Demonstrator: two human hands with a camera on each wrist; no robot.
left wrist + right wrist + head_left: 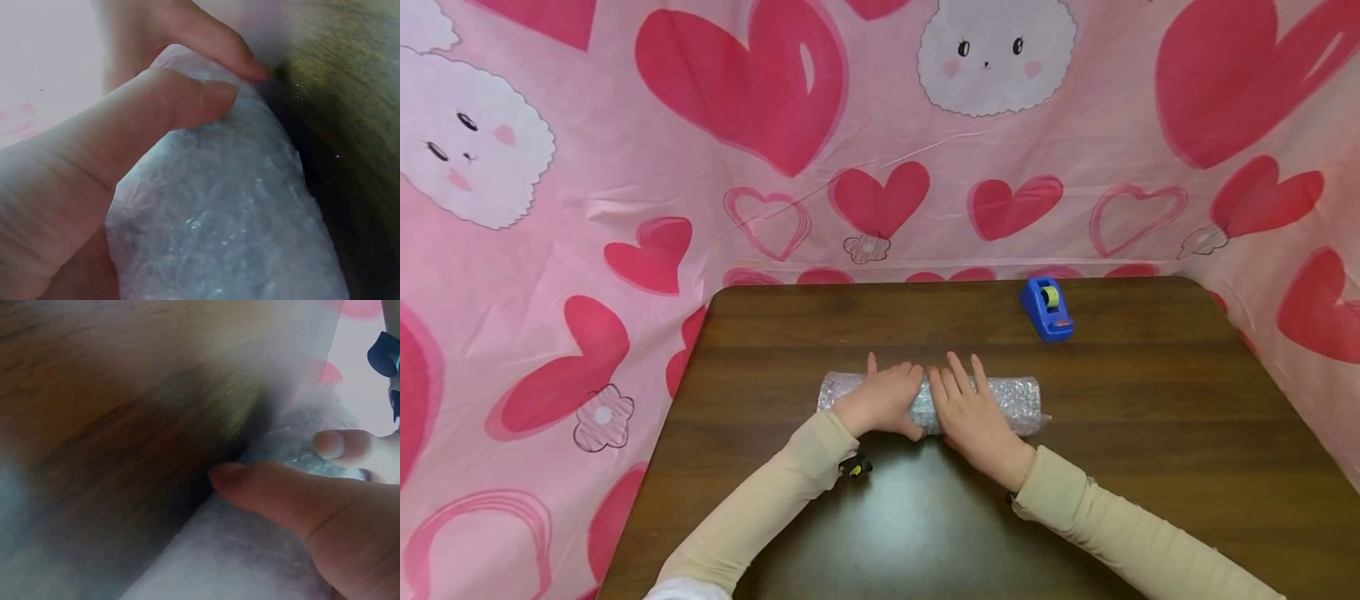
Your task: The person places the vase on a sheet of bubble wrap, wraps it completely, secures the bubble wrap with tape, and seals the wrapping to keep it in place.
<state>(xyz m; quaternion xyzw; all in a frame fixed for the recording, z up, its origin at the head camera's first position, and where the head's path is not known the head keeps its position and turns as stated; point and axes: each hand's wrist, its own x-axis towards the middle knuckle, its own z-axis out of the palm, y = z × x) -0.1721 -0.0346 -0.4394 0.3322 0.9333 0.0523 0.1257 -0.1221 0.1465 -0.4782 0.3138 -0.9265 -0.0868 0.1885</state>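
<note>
At the frame's centre, a left hand [880,402] clasps a clear, silvery bubble-wrap cylinder [1021,402] on the dark brown wood-grain tabletop [1157,400] while a right hand [976,419] presses it with straight fingers [958,377], and uneven pressure could skew or loosen the cylinder.

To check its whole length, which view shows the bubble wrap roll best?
The head view: both ends of the roll are visible, though its middle is partly covered. Left wrist shows only a close part; right wrist, a blurred one.
</note>
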